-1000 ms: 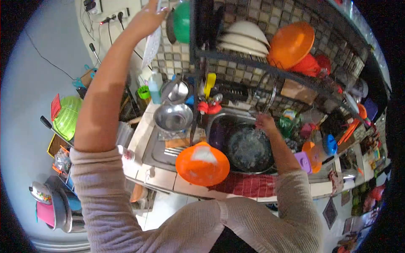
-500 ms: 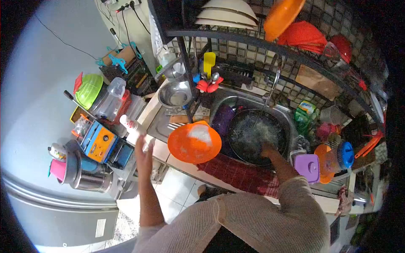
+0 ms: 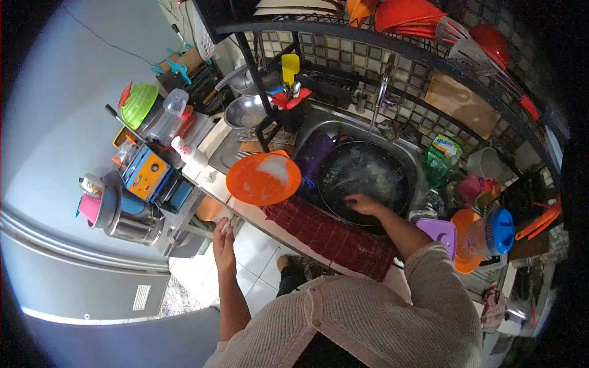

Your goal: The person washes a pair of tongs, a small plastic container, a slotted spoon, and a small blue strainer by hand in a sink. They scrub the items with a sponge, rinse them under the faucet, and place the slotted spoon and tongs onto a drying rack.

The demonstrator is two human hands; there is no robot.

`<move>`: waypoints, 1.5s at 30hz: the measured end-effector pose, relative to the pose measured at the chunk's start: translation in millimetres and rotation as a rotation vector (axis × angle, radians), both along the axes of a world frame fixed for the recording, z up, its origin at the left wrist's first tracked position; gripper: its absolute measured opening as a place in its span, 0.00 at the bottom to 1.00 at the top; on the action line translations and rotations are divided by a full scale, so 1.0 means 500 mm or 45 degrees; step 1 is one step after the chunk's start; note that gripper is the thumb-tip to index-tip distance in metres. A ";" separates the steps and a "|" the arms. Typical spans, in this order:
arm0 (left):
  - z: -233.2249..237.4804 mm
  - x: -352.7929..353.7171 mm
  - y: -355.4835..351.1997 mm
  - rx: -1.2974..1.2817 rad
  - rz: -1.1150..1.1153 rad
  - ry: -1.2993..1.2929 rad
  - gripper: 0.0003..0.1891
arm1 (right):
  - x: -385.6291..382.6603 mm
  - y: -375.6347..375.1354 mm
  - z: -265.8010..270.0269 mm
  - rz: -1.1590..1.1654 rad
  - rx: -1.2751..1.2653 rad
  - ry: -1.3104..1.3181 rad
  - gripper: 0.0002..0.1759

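My right hand [image 3: 363,204] is over the near part of a large dark pan [image 3: 392,210] in the sink, its fingers loosely apart and no object visible in them. Cloudy, foamy water fills the pan. Below the counter's front edge, my left hand [image 3: 224,243] is raised in the air, fingers stretched out and holding nothing. An orange plate [image 3: 245,187] with white suds sits on the counter's edge, between my left hand and the sink. A purple item [image 3: 315,159] lies in the sink beside the pan.
A chrome faucet [image 3: 384,86] stands behind the sink. A dark red mat [image 3: 331,233] runs along the counter front. Right of the sink are a purple lid [image 3: 437,234] and a blue-lidded container [image 3: 500,232]. A black dish rack [image 3: 368,37] arches overhead; a metal bowl [image 3: 243,113] stands left.
My right hand has moved left across the pan, and more of its fingers show. My left hand has dropped lower, away from the white bottle. The whole view has shifted slightly.
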State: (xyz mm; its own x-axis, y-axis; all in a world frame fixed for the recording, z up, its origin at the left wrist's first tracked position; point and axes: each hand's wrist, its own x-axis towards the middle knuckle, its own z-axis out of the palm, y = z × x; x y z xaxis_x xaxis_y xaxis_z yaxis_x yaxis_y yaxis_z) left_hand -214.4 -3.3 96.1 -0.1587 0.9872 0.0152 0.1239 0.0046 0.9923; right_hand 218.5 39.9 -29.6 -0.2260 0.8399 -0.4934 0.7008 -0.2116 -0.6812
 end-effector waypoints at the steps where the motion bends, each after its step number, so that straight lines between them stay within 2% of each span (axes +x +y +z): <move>1: 0.003 0.003 -0.005 0.006 -0.041 0.029 0.18 | 0.013 0.017 -0.004 -0.043 0.094 0.019 0.23; 2: 0.005 0.005 -0.011 0.013 -0.082 0.059 0.18 | 0.024 0.029 -0.011 -0.088 0.189 0.041 0.19; 3: 0.005 0.010 -0.016 0.053 -0.090 0.072 0.17 | 0.035 0.043 -0.030 -0.162 0.431 -0.014 0.10; 4: 0.006 0.015 -0.023 0.058 -0.078 0.076 0.17 | 0.038 0.063 -0.050 -0.150 0.437 -0.008 0.10; 6: 0.007 0.022 -0.036 -0.005 -0.085 0.041 0.16 | 0.034 0.086 -0.040 -0.342 0.215 0.290 0.10; 9: -0.015 0.029 -0.047 -0.004 -0.102 0.014 0.18 | -0.067 0.114 0.010 -0.347 0.421 0.417 0.09; 11: -0.013 0.037 -0.052 -0.006 -0.130 -0.004 0.18 | -0.143 0.138 0.031 -0.148 0.733 0.111 0.11; 12: -0.009 0.041 -0.054 0.011 -0.145 -0.002 0.17 | -0.193 0.149 0.040 -0.250 0.451 -0.069 0.15; 14: 0.001 0.042 -0.060 0.031 -0.155 0.017 0.17 | -0.257 0.165 0.037 -0.080 0.509 -0.631 0.17; 15: 0.017 0.043 -0.065 -0.017 -0.134 -0.002 0.14 | -0.276 0.175 0.035 -0.067 0.517 -0.617 0.17; 17: 0.018 0.030 -0.075 -0.030 -0.121 -0.017 0.14 | -0.314 0.200 0.031 -0.072 0.133 -0.724 0.21; 21: 0.008 -0.005 -0.101 -0.074 -0.048 -0.015 0.14 | -0.315 0.221 -0.018 -0.156 0.279 -0.611 0.23; 24: -0.005 -0.026 -0.108 -0.094 -0.022 -0.036 0.14 | -0.283 0.240 -0.042 -0.272 0.395 -0.481 0.18; 26: -0.004 -0.029 -0.110 -0.117 -0.039 -0.055 0.14 | -0.239 0.250 -0.061 -0.519 0.376 -0.158 0.18; 27: 0.002 -0.025 -0.109 -0.124 -0.065 -0.031 0.15 | -0.222 0.240 -0.038 -0.515 0.370 -0.171 0.18; 29: -0.002 -0.015 -0.098 -0.129 -0.123 -0.049 0.15 | -0.189 0.194 0.047 -0.914 0.184 0.532 0.13; 30: -0.005 -0.009 -0.091 -0.118 -0.182 -0.056 0.15 | -0.172 0.191 0.040 -0.922 0.176 0.522 0.13; 32: -0.010 0.006 -0.077 -0.126 -0.239 -0.068 0.15 | -0.114 0.182 0.037 -0.909 0.268 1.090 0.15; 33: -0.014 0.016 -0.067 -0.120 -0.279 -0.051 0.15 | -0.090 0.171 0.045 -0.922 0.279 1.084 0.15; 35: -0.008 0.044 -0.054 -0.133 -0.334 -0.060 0.14 | -0.040 0.144 0.064 -0.947 0.162 1.691 0.17; 36: -0.007 0.055 -0.047 -0.131 -0.354 -0.067 0.14 | -0.023 0.137 0.072 -0.961 0.179 1.683 0.17; 38: -0.008 0.076 -0.036 -0.144 -0.444 -0.104 0.14 | 0.011 0.127 0.083 -1.195 0.203 1.962 0.17; 41: -0.002 0.102 -0.023 -0.139 -0.515 -0.131 0.14 | 0.050 0.138 0.080 -1.299 0.333 2.107 0.19; 42: 0.002 0.109 -0.019 -0.128 -0.521 -0.136 0.14 | 0.053 0.138 0.095 -1.293 0.347 2.106 0.19; 44: 0.006 0.118 -0.014 -0.123 -0.517 -0.122 0.14 | 0.051 0.136 0.117 -1.552 0.293 2.093 0.26; 45: 0.005 0.119 -0.011 -0.117 -0.518 -0.122 0.14 | 0.057 0.137 0.110 -1.547 0.298 2.095 0.26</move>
